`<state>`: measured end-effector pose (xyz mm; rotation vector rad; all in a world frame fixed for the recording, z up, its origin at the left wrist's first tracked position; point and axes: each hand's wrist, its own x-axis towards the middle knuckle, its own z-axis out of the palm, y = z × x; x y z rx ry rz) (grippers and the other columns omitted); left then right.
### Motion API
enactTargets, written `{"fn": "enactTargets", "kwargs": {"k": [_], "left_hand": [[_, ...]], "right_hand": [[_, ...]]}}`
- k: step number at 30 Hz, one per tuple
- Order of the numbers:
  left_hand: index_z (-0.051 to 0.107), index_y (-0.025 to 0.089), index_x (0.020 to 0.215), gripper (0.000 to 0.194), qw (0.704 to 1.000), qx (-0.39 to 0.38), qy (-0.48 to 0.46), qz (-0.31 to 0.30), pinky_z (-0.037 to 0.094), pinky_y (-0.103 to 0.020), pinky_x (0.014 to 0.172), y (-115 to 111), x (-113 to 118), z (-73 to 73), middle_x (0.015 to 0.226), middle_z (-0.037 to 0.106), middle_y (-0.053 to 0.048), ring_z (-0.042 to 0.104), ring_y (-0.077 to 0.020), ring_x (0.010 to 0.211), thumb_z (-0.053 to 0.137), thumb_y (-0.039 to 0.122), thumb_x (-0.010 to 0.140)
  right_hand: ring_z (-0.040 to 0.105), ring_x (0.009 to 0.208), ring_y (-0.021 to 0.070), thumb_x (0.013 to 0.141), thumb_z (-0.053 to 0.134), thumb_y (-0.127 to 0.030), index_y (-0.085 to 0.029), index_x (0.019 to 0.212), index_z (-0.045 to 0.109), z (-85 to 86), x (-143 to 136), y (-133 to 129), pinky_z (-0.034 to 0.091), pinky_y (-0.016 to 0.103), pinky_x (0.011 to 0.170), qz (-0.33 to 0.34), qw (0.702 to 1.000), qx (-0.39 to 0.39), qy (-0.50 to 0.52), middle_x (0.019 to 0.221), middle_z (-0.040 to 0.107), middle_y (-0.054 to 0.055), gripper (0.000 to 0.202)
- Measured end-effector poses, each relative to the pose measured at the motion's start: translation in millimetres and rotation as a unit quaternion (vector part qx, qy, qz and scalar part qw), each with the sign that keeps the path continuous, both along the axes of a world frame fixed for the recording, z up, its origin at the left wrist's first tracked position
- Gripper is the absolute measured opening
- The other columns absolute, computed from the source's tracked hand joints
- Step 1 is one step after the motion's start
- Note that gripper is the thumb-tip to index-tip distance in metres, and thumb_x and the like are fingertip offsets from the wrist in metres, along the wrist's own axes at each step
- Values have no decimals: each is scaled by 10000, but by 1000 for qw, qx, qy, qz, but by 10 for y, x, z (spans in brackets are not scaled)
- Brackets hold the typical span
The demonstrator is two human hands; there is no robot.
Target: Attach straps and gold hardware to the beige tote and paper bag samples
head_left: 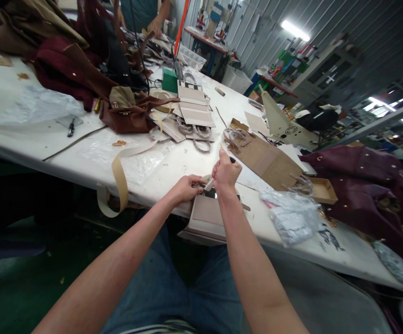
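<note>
A beige bag (206, 211) lies at the table's front edge, its lower part hanging over toward my lap. My left hand (187, 189) is closed at the bag's top edge, fingertips pressed beside a pale strip (209, 184). What exactly they pinch is too small to make out. Just right of it, my right hand (226, 170) makes a fist above the bag, thumb up. A dark end (232, 160) pokes out of this fist; the rest of that object is hidden. Under the hands a dark flat piece (212, 193) shows on the bag.
Beige bag pieces (196, 109) with wrapped handles lie ahead. A brown bag (126, 118) and tan strip (120, 178) are left. On the right are a tan bag (266, 160), plastic packet (292, 215), open box (324, 190) and burgundy bags (358, 181). A co-worker's hand (156, 27) shows across the table.
</note>
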<state>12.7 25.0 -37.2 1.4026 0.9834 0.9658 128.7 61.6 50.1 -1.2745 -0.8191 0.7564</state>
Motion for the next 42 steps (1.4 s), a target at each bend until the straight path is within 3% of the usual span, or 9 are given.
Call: {"fn": "enactTargets", "kwargs": {"k": [5,10,14,20,25,28,32,37,42], "left_hand": [[907,198,1107,398,999,26,16,-11,582,-370,1058,21,-30,4,1223,852,-94,760,-278,1152,718,89,774],[904,196,1103,371,999,15,37,7,581,-368,1025,12,-14,34,1210,850,-98,761,-279,1111,748,121,775],[902,201,1044,334,999,8,33,-6,576,-325,979,16,-19,51,1142,862,-60,760,-259,1092,741,129,760],[890,194,1012,328,1000,-14,-9,-16,595,-327,957,26,-21,50,1110,872,-61,769,-253,1050,746,152,721],[882,182,1015,327,999,-33,-2,-5,601,-355,975,-13,-36,99,1023,865,-65,765,-238,960,744,173,719],[876,173,1018,330,999,-48,-2,-10,597,-374,990,-22,-34,129,1024,863,-77,762,-246,958,756,203,712],[873,174,1033,365,999,-54,3,-3,584,-399,1035,-6,-16,137,1143,860,-101,764,-271,1024,789,280,695],[875,186,1094,446,998,-50,26,-5,551,-430,1115,9,-19,160,1227,851,-101,751,-297,1120,817,377,694],[878,192,1079,438,997,-60,38,1,563,-421,1098,10,-10,174,1310,829,-107,752,-300,1144,814,371,685]], "right_hand": [[352,378,100,983,728,-572,-280,558,390,-56,-60,-227,263,295,369,-21,993,73,-87,458,374,-68,616],[389,393,109,1042,648,-613,-272,551,414,-73,-121,-480,315,294,409,-71,985,115,-104,464,413,-54,643],[419,426,108,1029,671,-600,-261,561,449,-49,-115,-555,347,274,441,-39,987,102,-122,477,456,-50,618],[403,425,95,1008,690,-637,-254,546,459,-11,-87,-470,331,257,435,-7,991,89,-101,464,441,-59,643],[297,362,72,936,754,-708,-262,549,355,276,394,-452,248,240,350,14,991,120,60,440,352,-98,713],[300,365,59,900,844,-644,-243,553,353,407,844,-554,222,223,343,10,983,175,59,463,378,-100,722],[290,355,57,901,863,-599,-237,532,396,319,1156,-675,206,232,350,17,985,168,16,443,376,-96,696],[321,368,69,939,811,-615,-240,525,431,125,1151,-683,235,254,369,-4,988,153,-29,443,399,-78,676],[343,385,80,967,784,-607,-243,533,433,115,1156,-750,269,263,380,-45,983,160,-75,453,407,-68,666]]}}
